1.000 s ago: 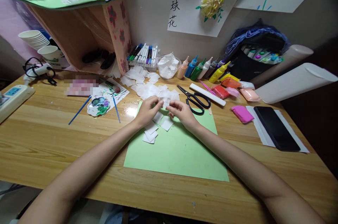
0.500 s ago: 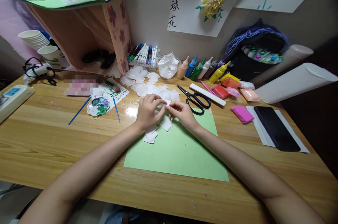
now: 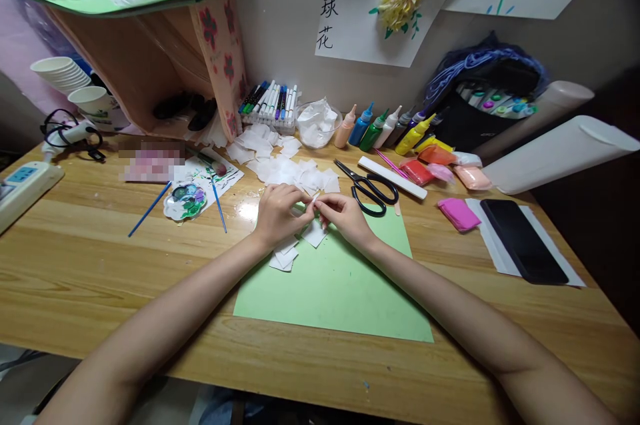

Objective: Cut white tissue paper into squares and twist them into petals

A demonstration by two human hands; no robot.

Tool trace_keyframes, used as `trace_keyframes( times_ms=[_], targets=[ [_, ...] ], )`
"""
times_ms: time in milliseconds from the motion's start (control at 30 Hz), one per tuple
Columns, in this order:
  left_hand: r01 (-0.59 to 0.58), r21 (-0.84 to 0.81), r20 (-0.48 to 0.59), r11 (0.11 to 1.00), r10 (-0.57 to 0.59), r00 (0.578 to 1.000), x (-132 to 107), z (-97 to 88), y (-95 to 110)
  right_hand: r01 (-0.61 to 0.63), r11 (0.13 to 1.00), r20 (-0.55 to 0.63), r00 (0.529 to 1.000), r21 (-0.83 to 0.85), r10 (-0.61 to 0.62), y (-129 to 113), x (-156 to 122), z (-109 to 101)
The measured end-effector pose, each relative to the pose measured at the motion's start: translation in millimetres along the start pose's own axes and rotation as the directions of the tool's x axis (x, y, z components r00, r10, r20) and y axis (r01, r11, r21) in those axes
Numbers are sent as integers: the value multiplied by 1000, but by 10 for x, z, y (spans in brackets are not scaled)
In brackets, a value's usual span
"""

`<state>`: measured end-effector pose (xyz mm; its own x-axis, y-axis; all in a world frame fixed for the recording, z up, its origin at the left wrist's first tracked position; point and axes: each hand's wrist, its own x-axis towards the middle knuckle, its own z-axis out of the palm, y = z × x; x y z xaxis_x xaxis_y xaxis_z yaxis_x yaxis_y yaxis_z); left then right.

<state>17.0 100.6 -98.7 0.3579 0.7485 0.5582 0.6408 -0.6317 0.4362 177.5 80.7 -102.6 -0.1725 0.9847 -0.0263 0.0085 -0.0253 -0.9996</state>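
Note:
My left hand (image 3: 281,213) and my right hand (image 3: 344,215) meet fingertip to fingertip over the far edge of a green paper sheet (image 3: 334,285). Both pinch one small white tissue square (image 3: 313,201) between thumbs and fingers. A few more white squares (image 3: 285,255) lie on the green sheet under and beside my left hand. A loose pile of white tissue squares (image 3: 280,161) spreads on the wooden desk just beyond my hands.
Black scissors (image 3: 371,190) and a white ruler (image 3: 393,178) lie right of my hands. Paint bottles (image 3: 380,130), a marker box (image 3: 270,105) and a bowl of tissue (image 3: 318,125) line the wall. A phone (image 3: 523,239), pink clay (image 3: 459,214), palette (image 3: 186,201) and power strip (image 3: 25,185) sit around.
My hands have drawn together: the fingertips were slightly apart holding the square, and now they press close on it. The view shifted up very slightly.

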Motion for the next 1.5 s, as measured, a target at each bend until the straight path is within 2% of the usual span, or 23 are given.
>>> trace_keyframes(
  times_ms=[233, 600, 967, 1367, 1500],
  targets=[
    [-4, -29, -1, 1000, 4, 1000, -2, 6, -12, 17, 999, -8, 1000, -49, -17, 23, 6, -11],
    [70, -191, 29, 979, -66, 997, 3, 22, -52, -11, 999, -22, 1000, -38, 10, 15, 14, -17],
    [55, -201, 27, 978, -51, 998, 4, 22, -44, -42, 999, -5, 999, 0, 42, -94, 8, -28],
    [60, -243, 58, 968, -47, 997, 14, 6, -29, -22, 1000, -18, 1000, -13, 22, -81, 9, -28],
    [71, -283, 71, 956, -53, 996, 18, -3, -23, 26, 999, -10, 1000, -46, -26, -66, -2, -28]
  ],
)
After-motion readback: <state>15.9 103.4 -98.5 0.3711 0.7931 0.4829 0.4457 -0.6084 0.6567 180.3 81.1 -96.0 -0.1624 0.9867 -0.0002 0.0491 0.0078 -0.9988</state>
